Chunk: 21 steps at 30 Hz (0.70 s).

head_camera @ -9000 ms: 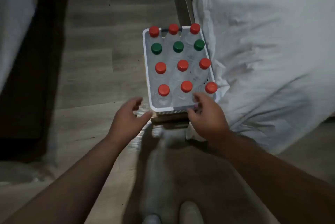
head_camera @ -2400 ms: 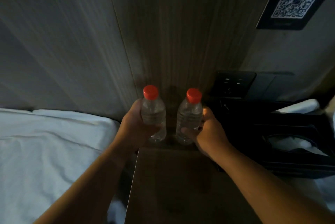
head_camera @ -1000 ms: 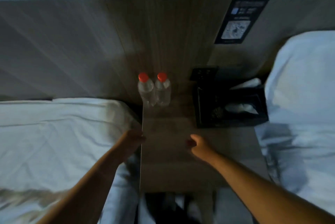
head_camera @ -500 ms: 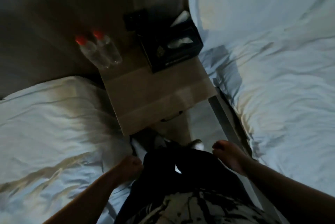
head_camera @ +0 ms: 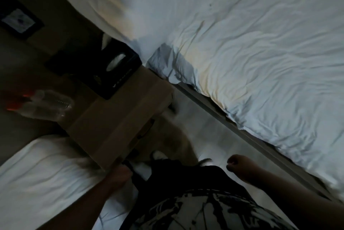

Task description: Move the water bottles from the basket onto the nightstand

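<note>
Two clear water bottles point(head_camera: 46, 105) with red caps stand side by side at the back of the wooden nightstand point(head_camera: 119, 118), near the wall at the left of the view. My left hand point(head_camera: 119, 174) hangs low beside the nightstand's front corner, fingers curled, holding nothing. My right hand point(head_camera: 240, 167) is also low over the floor between the beds, fingers curled and empty. The basket is out of view. The picture is dark and blurred.
A black tissue box point(head_camera: 104, 65) sits on the nightstand's far right side. White beds lie on both sides: one at lower left point(head_camera: 37, 179), one filling the right point(head_camera: 260, 62). A narrow strip of floor point(head_camera: 210, 132) runs between them.
The view has swung further right and down, away from the nightstand. Both hands stay low and empty; the two bottles remain standing on the nightstand.
</note>
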Available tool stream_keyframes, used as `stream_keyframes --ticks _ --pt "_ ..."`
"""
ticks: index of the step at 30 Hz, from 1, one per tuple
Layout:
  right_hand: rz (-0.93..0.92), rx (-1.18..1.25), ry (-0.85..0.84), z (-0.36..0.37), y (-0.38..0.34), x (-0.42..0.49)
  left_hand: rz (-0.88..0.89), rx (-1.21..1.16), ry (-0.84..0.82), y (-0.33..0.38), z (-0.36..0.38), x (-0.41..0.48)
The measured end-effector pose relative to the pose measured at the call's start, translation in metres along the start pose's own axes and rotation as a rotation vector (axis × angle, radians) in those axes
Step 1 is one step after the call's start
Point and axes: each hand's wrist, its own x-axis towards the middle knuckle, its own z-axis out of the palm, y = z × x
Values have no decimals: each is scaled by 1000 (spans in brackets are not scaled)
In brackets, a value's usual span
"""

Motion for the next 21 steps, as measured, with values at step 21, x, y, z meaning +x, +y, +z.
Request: stream_keyframes --ticks 21 --pt "446 969 367 20 198 -76 461 968 -233 330 100 32"
